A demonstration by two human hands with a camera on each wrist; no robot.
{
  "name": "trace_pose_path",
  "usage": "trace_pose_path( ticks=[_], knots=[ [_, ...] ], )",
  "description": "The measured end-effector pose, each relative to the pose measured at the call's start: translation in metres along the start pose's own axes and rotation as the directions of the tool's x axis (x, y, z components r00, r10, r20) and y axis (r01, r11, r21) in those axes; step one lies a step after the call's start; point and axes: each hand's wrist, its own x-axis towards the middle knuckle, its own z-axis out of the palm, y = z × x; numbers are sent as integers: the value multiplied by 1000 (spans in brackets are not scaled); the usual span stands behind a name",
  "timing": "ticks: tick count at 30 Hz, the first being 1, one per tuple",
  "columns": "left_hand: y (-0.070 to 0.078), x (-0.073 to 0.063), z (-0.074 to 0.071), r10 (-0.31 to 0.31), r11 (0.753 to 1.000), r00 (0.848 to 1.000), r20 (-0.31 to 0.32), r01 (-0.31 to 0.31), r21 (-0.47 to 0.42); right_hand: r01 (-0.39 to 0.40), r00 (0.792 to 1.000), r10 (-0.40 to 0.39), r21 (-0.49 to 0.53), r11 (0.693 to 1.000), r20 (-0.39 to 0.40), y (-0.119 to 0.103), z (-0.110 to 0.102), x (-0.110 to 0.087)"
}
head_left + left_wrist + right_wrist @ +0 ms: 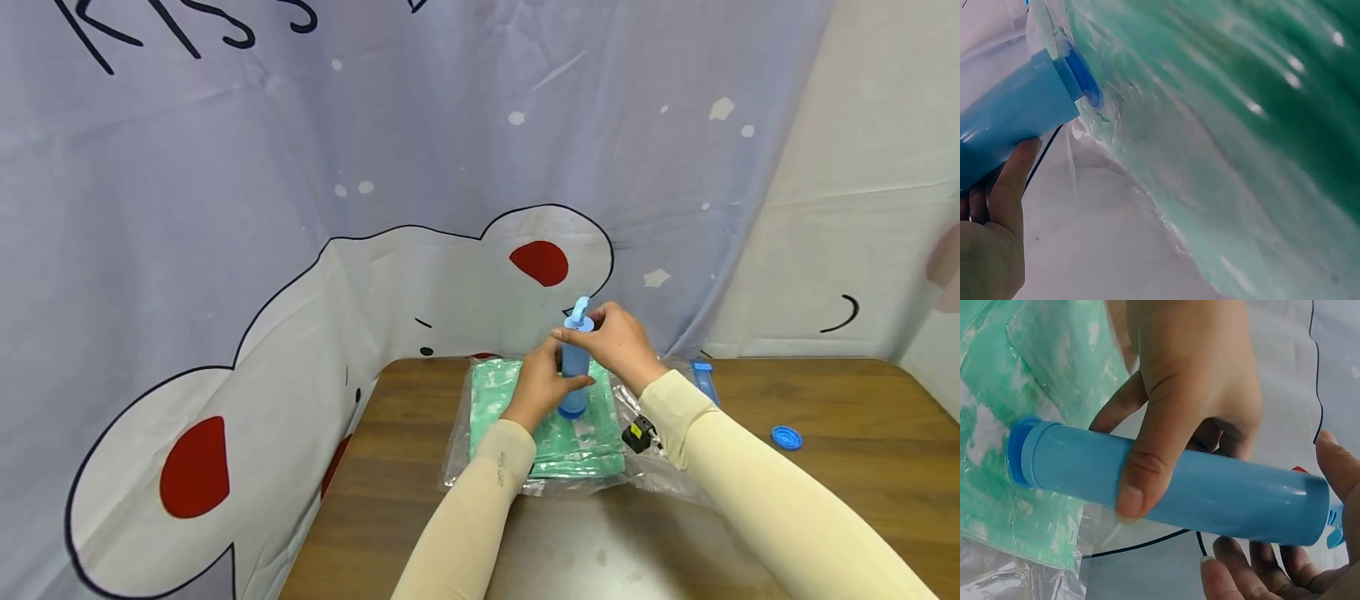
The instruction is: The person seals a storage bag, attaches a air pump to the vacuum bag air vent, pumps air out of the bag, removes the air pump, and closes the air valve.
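A light-blue hand pump (575, 360) stands about upright on a clear plastic bag with green patterned contents (495, 400). Its lower end meets a darker blue round valve (1088, 78) on the bag. My left hand (542, 385) grips the pump's barrel, its thumb lying across the front in the right wrist view. At the upper end, beside the small handle (581, 308), my right hand (624, 343) holds the pump's top between thumb and fingers. The right wrist view shows that thumb and the fingertips on opposite sides of the barrel's end (1300, 509).
A blue round cap (787, 437) lies on the wooden table (847, 492) to the right. A blue strip-shaped piece (705, 382) and a small black object with a yellow label (637, 433) lie beside the bag. A printed curtain (420, 283) hangs behind the table.
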Motion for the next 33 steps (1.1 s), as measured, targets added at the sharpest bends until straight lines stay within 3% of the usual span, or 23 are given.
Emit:
trace_pose_path(
  ticks=[6, 11, 16, 19, 22, 33],
  knots=[
    [0, 1, 3, -20, 999, 1000, -21, 20, 25, 48, 997, -53, -84, 995, -57, 0, 4, 1],
    [-1, 1, 7, -18, 1000, 999, -46, 18, -6, 74, 994, -83, -123, 990, -73, 1, 2, 0],
    [-3, -2, -4, -4, 998, 998, 66, 8, -58, 98, 995, -99, -78, 992, -11, -1, 0, 0],
    [-3, -2, -11, 7, 996, 988, 151, 7, -94, 107, 994, -106, -20, 994, 26, -2, -1, 2],
    [-2, 0, -16, 9, 993, 982, 190, 14, -118, 116, 992, -117, 4, 993, 39, -2, -1, 4],
    [-10, 1, -12, 21, 990, 993, 117, -4, -144, 133, 990, -133, 3, 991, 52, 0, -2, 7]
  ],
)
